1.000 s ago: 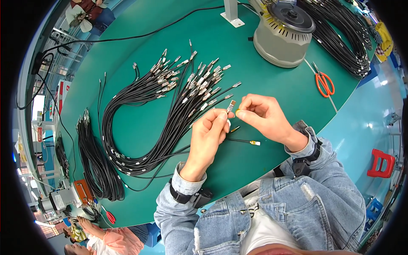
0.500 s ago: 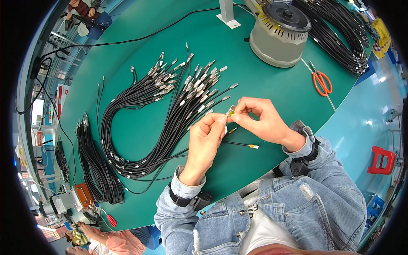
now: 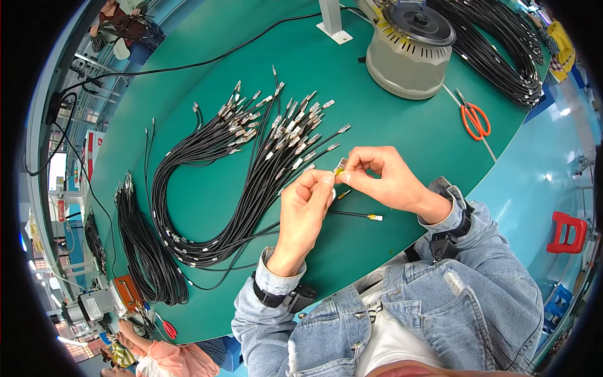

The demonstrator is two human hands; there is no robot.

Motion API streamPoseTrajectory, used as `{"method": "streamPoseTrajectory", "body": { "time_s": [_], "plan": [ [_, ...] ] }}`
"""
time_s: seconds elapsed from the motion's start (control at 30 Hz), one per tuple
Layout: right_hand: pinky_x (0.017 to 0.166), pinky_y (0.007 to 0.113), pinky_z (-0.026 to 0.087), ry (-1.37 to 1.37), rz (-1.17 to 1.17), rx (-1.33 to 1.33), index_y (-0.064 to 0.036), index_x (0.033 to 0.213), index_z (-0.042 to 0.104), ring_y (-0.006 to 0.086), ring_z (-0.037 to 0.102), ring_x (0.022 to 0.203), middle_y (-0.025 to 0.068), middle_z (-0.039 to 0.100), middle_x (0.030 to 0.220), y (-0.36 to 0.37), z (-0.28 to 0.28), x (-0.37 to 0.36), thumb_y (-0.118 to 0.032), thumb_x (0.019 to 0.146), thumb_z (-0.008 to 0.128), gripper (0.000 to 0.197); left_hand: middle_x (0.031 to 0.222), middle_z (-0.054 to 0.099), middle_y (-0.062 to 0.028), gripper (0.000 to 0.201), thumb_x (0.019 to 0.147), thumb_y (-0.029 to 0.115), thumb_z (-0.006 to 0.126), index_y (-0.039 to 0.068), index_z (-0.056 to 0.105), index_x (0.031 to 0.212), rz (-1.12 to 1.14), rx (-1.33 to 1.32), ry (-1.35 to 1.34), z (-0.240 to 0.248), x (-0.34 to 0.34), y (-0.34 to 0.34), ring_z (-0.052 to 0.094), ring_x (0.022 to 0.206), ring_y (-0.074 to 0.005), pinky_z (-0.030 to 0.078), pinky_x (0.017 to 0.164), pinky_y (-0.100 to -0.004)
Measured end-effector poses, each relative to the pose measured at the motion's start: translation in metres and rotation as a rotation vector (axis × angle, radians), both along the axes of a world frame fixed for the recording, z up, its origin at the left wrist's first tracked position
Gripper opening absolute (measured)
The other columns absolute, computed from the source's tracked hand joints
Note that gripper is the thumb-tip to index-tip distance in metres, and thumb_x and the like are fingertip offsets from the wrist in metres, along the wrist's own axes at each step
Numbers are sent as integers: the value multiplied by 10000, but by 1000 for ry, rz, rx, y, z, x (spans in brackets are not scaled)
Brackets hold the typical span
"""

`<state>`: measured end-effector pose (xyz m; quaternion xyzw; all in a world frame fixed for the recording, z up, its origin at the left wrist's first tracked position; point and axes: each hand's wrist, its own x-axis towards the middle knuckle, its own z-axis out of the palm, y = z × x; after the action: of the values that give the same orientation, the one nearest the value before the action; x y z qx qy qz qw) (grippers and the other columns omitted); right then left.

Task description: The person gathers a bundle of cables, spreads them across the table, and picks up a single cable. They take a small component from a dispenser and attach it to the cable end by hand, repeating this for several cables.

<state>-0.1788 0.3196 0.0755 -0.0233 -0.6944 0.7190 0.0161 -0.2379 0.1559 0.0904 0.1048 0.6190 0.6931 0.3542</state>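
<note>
My left hand (image 3: 304,210) and my right hand (image 3: 392,182) meet over the front of the green table. Between their fingertips is a silver metal cable connector (image 3: 341,164) with a bit of yellow material on it. The left thumb and index finger pinch just below the connector, and the right thumb and index finger pinch at its yellow part. Two cable ends with yellow wraps lie close by: one cable end (image 3: 375,218) below my right hand, the other (image 3: 343,195) between the hands. A large looped bundle of black cables (image 3: 232,213) fans its metal connectors toward my hands.
A round grey machine (image 3: 408,63) with yellow strips stands at the back. Orange-handled scissors (image 3: 474,120) lie to its right. Other black cable bundles lie at the left (image 3: 147,245) and far right (image 3: 496,56). A metal post (image 3: 333,22) rises behind. Other people work nearby.
Both hands keep their pinch at the connector, with the right fingers shifting slightly around the yellow part. The whole view has moved a little.
</note>
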Motion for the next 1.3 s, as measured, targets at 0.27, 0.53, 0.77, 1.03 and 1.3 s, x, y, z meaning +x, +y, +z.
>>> {"method": "streamPoseTrajectory", "body": {
  "time_s": [0.27,0.53,0.77,1.03,1.3],
  "plan": [
    [620,215,414,-8,-13,-20,-1,757,551,50,509,682,2,572,727,-1,-2,0,-104,838,587,136,619,462,61,162,912,165,515,30,587,859,-10,0,22,0,1,0,333,495,6,232,433,-165],
    [631,217,416,-13,15,-32,4,787,560,49,497,688,-5,558,724,1,-3,0,-116,834,597,134,590,437,67,173,910,173,522,46,563,800,-9,0,100,-2,3,4,320,486,8,223,435,-167],
    [600,218,407,17,23,-32,12,825,591,53,489,659,-3,558,705,-2,2,0,-115,824,588,127,547,404,69,212,913,207,519,58,553,766,19,58,-128,4,-2,2,277,448,6,178,405,-179],
    [602,207,408,-163,47,-244,16,892,604,63,501,668,2,564,720,1,1,-3,-134,843,573,160,529,380,67,242,921,229,500,52,551,764,33,117,-251,2,-3,0,241,421,-2,161,394,-177],
    [602,203,405,-109,47,-355,-4,916,586,50,494,682,-10,549,728,0,-6,-7,-148,863,569,154,536,383,64,242,923,228,496,48,551,770,66,139,-238,1,-3,1,243,426,0,160,392,-176]
  ]
}}
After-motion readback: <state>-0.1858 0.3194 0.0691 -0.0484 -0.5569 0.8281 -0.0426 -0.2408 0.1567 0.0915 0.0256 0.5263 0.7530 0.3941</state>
